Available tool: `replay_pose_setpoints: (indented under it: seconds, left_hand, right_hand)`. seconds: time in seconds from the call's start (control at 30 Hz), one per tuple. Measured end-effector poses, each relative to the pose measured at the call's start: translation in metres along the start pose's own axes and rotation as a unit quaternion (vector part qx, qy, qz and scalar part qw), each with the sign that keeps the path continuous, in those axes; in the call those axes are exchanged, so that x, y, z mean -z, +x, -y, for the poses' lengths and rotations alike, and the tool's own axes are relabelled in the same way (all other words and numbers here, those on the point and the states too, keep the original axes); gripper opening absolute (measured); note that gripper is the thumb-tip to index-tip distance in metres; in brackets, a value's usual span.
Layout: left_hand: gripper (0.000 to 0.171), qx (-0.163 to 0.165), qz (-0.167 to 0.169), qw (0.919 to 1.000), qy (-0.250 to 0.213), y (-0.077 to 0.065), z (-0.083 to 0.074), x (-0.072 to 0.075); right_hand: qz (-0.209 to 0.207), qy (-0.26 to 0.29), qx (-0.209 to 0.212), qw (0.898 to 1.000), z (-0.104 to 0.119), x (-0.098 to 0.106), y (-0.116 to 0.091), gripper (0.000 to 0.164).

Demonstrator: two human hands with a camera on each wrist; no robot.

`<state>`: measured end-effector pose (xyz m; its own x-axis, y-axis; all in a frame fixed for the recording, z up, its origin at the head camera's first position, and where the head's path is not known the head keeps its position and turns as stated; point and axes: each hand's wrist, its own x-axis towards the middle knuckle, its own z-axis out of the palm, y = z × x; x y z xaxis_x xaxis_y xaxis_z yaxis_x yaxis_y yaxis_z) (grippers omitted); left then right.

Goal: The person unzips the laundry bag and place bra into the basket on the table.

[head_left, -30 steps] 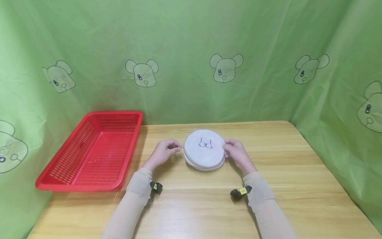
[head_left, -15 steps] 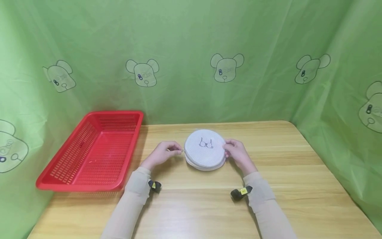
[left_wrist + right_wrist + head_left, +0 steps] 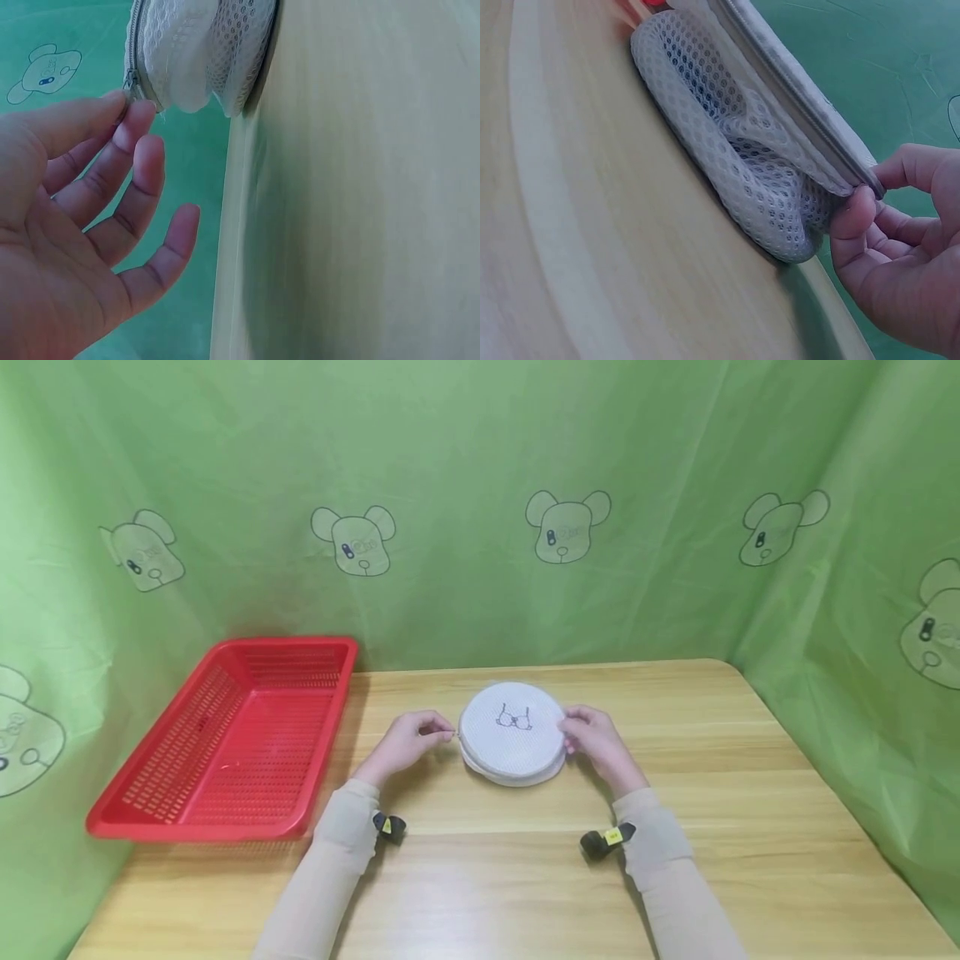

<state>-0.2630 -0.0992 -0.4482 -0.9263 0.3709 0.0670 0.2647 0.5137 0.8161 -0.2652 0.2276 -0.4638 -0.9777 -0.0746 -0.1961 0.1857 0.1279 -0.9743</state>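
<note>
A round white mesh laundry bag (image 3: 512, 747) with a bra drawing on its lid sits on the table. A zipper (image 3: 799, 101) runs round its upper rim and looks closed along the part seen in the right wrist view. My left hand (image 3: 405, 745) pinches the zipper pull at the bag's left side between thumb and index finger; its other fingers are spread loosely in the left wrist view. On the opposite side, my right hand (image 3: 597, 745) pinches the bag's rim between thumb and fingers. Below the rim the mesh side (image 3: 742, 165) is folded and sagging.
A red perforated plastic basket (image 3: 255, 760) stands on the left of the wooden table (image 3: 495, 885). Green curtain (image 3: 465, 610) with printed bear heads surrounds the table's back and sides. Both forearms lie over the table's front half.
The left hand moved slightly toward the front, then back again, at the bag's left edge. The right hand keeps its hold, and the bag stays almost in place.
</note>
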Motion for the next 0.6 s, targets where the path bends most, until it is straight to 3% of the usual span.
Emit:
replay_pose_setpoints:
  seconds: [0.6]
  left_hand:
    - [0.012, 0.034, -0.043, 0.9985, -0.005, 0.0003, -0.0031, -0.0010]
  right_hand:
    - [-0.012, -0.033, 0.005, 0.999, 0.0015, 0.0045, 0.0021, 0.050]
